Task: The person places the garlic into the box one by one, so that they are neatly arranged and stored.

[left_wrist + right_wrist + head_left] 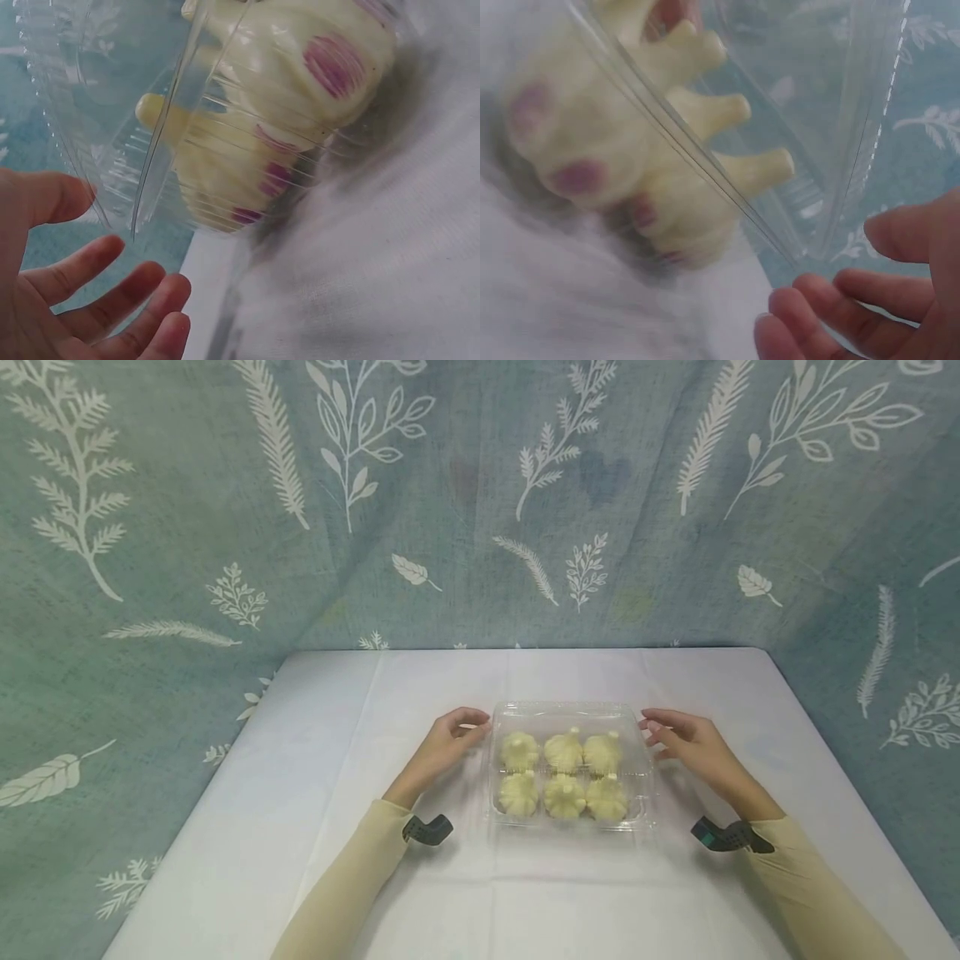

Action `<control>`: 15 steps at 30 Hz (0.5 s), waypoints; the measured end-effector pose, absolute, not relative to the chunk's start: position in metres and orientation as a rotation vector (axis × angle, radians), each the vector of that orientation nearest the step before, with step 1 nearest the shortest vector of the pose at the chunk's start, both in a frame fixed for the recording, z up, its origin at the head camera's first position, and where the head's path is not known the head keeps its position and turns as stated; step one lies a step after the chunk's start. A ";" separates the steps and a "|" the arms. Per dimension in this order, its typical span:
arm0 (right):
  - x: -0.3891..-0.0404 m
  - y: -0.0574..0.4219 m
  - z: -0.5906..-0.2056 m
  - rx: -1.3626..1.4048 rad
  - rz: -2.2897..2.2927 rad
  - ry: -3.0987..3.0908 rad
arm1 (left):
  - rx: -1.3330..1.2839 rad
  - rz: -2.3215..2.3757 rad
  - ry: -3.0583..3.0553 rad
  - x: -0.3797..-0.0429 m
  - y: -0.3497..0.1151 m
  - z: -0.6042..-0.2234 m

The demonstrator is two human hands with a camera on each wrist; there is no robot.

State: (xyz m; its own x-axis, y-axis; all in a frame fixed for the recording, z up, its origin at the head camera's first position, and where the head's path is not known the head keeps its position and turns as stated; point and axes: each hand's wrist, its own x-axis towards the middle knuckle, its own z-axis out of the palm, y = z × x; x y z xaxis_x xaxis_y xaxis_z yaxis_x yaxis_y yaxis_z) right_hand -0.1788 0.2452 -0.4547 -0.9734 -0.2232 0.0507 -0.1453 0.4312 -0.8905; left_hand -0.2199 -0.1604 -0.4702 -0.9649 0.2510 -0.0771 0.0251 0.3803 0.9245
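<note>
A clear plastic clamshell box (570,717) stands on the white table. Inside it sit several pale garlic bulbs (564,797) in two rows, with purple patches visible in the wrist views. Its lid (799,97) slants upward from the base rim in the wrist views. My left hand (455,739) is at the box's far left corner, thumb against or very near the plastic edge, fingers spread and loosely bent. At the far right corner, my right hand (686,742) has its fingertips by the rim, with the thumb apart from them. Neither hand grips the box.
A white cloth covers the table (360,718). Behind it and along both sides hangs a blue-green curtain (465,585) with white leaf prints. Dark wrist mounts (429,831) sit at both cuffs.
</note>
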 end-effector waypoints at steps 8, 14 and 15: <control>-0.147 0.251 -0.455 -0.336 -1.536 2.465 | 0.258 1.561 2.494 -0.217 -0.160 -0.472; -0.130 0.253 -0.461 -0.303 -1.462 2.366 | 0.214 1.479 2.561 -0.215 -0.159 -0.475; -0.127 0.253 -0.463 -0.300 -1.459 2.343 | 0.208 1.466 2.571 -0.215 -0.159 -0.476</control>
State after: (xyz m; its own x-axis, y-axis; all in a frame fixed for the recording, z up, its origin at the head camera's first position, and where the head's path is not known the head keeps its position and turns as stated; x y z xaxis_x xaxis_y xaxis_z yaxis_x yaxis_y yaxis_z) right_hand -0.1270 0.2526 -0.4629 -0.9115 -0.3641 -0.1915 0.0112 0.4433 -0.8963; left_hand -0.2148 -0.1593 -0.4758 -0.9750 0.2064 -0.0819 0.0345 0.5053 0.8622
